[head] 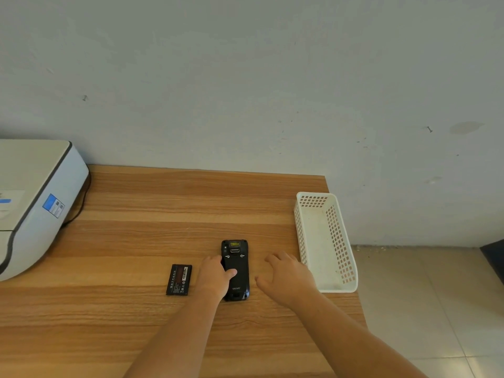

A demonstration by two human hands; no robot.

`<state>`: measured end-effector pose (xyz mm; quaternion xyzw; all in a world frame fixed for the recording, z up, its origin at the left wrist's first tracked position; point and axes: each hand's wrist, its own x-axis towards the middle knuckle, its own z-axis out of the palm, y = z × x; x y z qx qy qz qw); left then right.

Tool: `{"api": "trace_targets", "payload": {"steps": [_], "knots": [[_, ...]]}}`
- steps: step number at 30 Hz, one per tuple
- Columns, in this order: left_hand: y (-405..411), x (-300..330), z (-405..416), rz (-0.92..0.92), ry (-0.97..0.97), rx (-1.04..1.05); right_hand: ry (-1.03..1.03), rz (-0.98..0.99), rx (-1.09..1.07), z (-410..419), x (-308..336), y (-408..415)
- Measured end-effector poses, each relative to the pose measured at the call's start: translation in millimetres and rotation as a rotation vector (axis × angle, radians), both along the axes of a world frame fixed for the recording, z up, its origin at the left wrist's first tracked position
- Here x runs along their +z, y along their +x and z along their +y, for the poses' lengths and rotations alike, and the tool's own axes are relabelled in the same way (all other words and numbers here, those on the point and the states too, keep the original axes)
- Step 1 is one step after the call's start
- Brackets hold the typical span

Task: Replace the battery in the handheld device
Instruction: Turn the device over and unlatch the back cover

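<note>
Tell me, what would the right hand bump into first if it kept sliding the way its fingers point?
Probably nothing: the right hand points up-left over bare table, passing between the handheld device and white basket. Only the wall lies beyond.

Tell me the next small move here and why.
Probably bring the right hand onto the handheld device to work its back cover off: the cover looks closed, the left hand already pins the device face-down, and the loose battery waits beside it.

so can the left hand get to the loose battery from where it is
Probably yes: the left hand rests on the handheld device, and the battery lies just to its left on bare table, nothing between.
</note>
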<state>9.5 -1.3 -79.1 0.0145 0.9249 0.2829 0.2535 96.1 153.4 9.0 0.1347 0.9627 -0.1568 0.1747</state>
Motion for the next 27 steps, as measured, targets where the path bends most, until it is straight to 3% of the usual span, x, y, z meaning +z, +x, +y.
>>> {"api": "trace_targets", "payload": {"steps": [7,15,27], "knots": [[-5,13,-19,0.046,0.049,-0.105,-0.021,-0.028,-0.008,-6,-8,-8],[-25,28,-51,0.171,-0.072,-0.307,-0.078,-0.043,0.017,-27,-35,-33],[-34,22,-34,0.215,-0.066,-0.438,-0.083,0.015,-0.050,-13,-54,-45]]}}
